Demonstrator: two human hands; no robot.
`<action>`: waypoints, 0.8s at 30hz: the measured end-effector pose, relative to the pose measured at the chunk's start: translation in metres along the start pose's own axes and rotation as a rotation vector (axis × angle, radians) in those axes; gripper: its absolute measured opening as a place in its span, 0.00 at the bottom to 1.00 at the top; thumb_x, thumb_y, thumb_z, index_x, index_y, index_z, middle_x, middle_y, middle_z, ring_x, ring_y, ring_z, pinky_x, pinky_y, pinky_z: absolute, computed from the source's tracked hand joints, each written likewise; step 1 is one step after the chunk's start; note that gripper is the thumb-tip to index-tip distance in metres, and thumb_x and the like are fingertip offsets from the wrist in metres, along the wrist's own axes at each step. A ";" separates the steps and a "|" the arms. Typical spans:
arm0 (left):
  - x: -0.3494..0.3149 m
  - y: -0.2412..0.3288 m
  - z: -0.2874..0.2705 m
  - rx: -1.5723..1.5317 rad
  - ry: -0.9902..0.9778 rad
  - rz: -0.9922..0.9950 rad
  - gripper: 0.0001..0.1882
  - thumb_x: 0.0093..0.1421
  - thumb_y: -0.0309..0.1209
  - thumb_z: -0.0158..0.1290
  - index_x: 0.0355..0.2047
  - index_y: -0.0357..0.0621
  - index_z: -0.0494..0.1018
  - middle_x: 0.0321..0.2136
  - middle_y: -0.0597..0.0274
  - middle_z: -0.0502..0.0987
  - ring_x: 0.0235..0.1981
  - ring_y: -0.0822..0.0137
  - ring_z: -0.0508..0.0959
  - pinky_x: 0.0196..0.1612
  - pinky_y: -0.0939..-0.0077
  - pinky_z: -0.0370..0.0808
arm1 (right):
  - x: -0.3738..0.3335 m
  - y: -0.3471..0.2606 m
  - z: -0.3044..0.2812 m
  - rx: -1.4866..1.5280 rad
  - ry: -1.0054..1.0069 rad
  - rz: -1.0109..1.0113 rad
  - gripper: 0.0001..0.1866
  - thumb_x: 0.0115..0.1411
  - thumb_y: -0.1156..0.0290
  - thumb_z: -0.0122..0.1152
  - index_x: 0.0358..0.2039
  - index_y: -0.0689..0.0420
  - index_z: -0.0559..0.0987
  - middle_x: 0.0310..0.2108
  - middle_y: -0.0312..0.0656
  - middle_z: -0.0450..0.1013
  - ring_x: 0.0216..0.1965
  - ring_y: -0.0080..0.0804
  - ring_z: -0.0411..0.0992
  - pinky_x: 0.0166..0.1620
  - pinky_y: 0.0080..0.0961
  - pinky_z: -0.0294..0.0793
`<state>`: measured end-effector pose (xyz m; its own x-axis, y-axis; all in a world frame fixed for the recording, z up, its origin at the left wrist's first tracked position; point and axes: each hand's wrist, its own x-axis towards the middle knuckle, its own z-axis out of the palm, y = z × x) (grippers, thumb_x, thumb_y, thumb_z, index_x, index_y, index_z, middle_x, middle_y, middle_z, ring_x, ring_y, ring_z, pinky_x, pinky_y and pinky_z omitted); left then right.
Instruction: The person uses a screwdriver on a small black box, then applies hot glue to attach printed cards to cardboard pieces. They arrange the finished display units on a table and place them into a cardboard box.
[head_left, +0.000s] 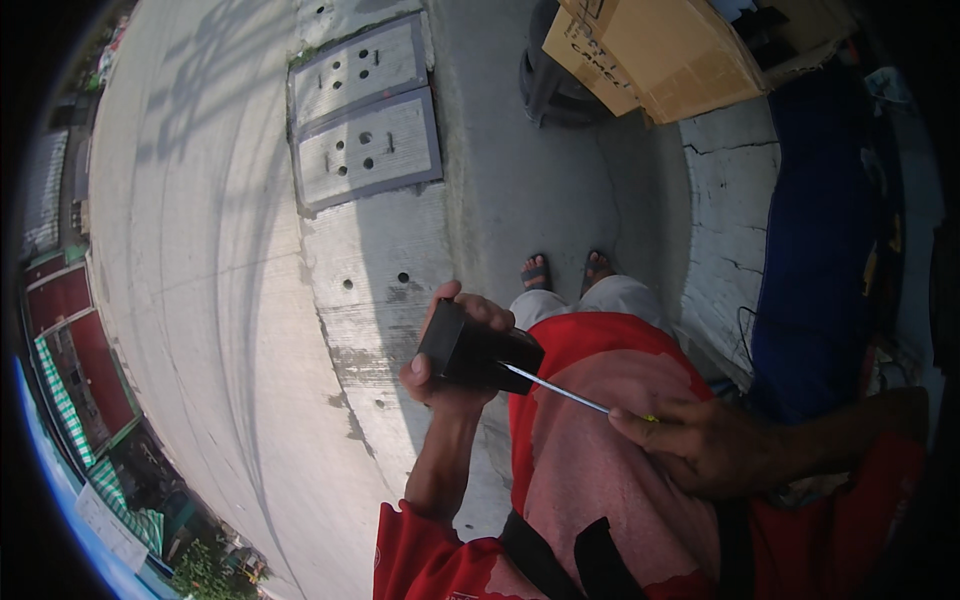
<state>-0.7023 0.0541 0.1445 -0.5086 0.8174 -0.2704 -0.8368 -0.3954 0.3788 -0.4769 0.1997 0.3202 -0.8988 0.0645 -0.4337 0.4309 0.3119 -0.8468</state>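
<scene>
My left hand (447, 345) is wrapped round a black, box-shaped object (475, 345), holding it up in front of my body. What kind of thing it is, I cannot make out. In my right hand (700, 440) is a screwdriver (560, 391) with a long thin metal shaft; a bit of its yellow handle shows between the fingers. The shaft points left, and its tip meets the near right side of the black box. Most of the screwdriver's handle is hidden by my fingers.
A large cardboard box (690, 65) stands at the far right, by a dark plastic stool (550, 90). Dark blue cloth (815, 250) hangs along the right side. Concrete drain covers (365, 145) line the road edge ahead. My sandalled feet (536, 272) rest on the concrete.
</scene>
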 end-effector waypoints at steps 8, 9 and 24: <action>0.004 0.007 0.000 0.387 -0.299 -0.127 0.46 0.49 0.52 0.64 0.63 0.35 0.69 0.36 0.50 0.78 0.37 0.58 0.80 0.43 0.65 0.77 | -0.014 -0.023 -0.028 -0.142 -0.243 0.121 0.33 0.60 0.78 0.56 0.68 0.58 0.67 0.40 0.56 0.75 0.27 0.47 0.79 0.31 0.35 0.82; 0.003 0.007 0.001 0.411 -0.325 -0.127 0.46 0.49 0.51 0.64 0.64 0.35 0.69 0.37 0.50 0.77 0.38 0.58 0.80 0.43 0.64 0.77 | -0.016 -0.025 -0.030 -0.153 -0.236 0.102 0.33 0.60 0.78 0.56 0.68 0.59 0.67 0.40 0.56 0.75 0.27 0.47 0.79 0.32 0.36 0.82; -0.005 0.005 0.009 -0.017 -0.139 0.008 0.44 0.49 0.57 0.58 0.61 0.44 0.65 0.41 0.55 0.74 0.43 0.58 0.75 0.50 0.62 0.71 | -0.016 0.006 0.001 -0.337 -0.064 -0.040 0.27 0.67 0.72 0.54 0.67 0.58 0.70 0.43 0.58 0.75 0.30 0.45 0.80 0.25 0.33 0.82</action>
<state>-0.7023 0.0514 0.1560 -0.4830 0.8641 -0.1418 -0.8368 -0.4078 0.3653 -0.4605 0.1993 0.3219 -0.9029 -0.0102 -0.4298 0.3352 0.6091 -0.7187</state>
